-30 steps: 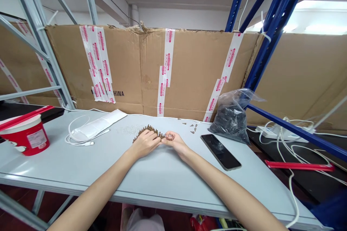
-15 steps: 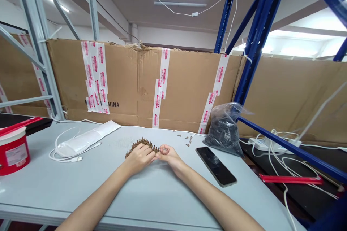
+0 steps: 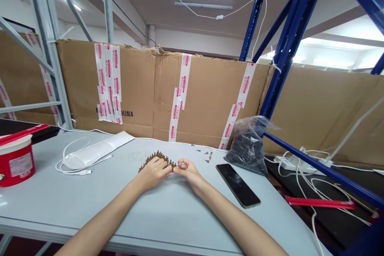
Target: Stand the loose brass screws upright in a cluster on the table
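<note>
On pale grey desk [image 3: 75,204], curved row of brown metal studs [image 3: 157,158] is touched by left hand [image 3: 153,174]; right hand's [image 3: 187,172] fingers [image 3: 182,164] pinched narrow, hold unclear; few loose studs [image 3: 207,157] remain.

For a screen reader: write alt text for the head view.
A left hand rests at a curved row of small brown pieces on a pale table, with the right hand curled beside it. A black phone and a clear bag of dark pieces lie right; a red tub, left.
</note>
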A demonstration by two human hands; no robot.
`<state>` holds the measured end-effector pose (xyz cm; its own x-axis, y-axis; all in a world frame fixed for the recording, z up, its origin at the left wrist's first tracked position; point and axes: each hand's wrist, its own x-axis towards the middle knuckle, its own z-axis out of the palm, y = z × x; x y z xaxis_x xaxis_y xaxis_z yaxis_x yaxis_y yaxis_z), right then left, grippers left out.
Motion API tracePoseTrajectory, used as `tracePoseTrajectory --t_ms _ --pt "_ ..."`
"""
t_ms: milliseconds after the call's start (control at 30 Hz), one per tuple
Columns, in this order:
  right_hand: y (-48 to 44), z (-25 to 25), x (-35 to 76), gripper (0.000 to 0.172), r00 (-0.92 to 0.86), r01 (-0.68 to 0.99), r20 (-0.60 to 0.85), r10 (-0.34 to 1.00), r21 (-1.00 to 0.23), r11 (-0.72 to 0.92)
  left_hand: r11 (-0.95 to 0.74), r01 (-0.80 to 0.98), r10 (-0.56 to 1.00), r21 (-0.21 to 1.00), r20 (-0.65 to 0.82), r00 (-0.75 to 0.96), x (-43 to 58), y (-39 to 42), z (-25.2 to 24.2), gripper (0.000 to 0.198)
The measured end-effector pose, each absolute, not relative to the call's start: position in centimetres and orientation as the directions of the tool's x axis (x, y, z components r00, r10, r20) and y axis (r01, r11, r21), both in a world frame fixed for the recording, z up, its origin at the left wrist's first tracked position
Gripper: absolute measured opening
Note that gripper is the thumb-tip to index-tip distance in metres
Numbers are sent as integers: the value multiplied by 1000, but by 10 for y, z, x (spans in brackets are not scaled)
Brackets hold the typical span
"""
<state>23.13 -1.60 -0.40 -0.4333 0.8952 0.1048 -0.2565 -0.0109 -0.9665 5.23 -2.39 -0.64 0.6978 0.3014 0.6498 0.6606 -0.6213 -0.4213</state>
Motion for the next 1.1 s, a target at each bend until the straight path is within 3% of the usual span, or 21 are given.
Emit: tracePoseTrajectory --t_ms 200,500,667,933,1100 --pt "-14 -7 231 44 -427 -263 94 899 -964 -24 -636 647 297 -421 640 709 53 -23 -9 14" --pt "-14 -7 231 43 -433 -245 112 894 -969 3 -640 652 283 -406 665 691 52 -26 -5 24" --pt "-13 -7 232 41 -415 -238 127 901 -971 27 -643 655 306 -396 651 695 51 -25 -9 16" --pt "-14 -9 229 45 -414 -220 105 904 -975 12 -640 646 263 -417 671 693 55 -30 -3 24" --pt "-13 -8 230 43 -414 -232 113 903 -973 16 -670 668 343 -324 663 666 54 -29 -3 17"
